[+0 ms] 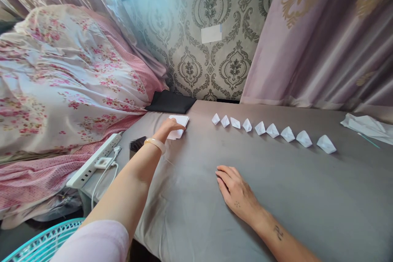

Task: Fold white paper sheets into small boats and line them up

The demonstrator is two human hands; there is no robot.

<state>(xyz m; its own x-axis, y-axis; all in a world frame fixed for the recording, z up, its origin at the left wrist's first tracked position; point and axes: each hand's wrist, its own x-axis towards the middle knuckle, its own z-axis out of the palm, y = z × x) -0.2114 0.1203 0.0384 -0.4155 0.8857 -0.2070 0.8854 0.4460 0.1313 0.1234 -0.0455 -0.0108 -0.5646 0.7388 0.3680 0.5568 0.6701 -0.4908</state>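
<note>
Toward the far left of the grey-covered tabletop [294,196], the left hand [172,126] reaches over a small stack of white paper [182,120], touching it, with the fingers out across its right side; whether they grip a sheet I cannot tell. A pale bangle [155,145] circles that wrist. Nearer and to the right, the right hand [237,190] lies palm down on the cloth, holding nothing, its fingers loosely extended and close together.

Right of the stack and well apart from it, nine folded white paper pieces [272,130] stand in a slanting row, running from the far middle toward the nearer right. The third from the left looks flatter than its neighbours. Farther right lie loose white papers [367,126], with a thin teal stick [369,141] just beside them.

Behind the stack is a black folded item [171,102]. Left of the bangle sits a dark, partly blurred flat object [136,147], and beyond it a white power strip [93,159] slants along the left edge.
</note>
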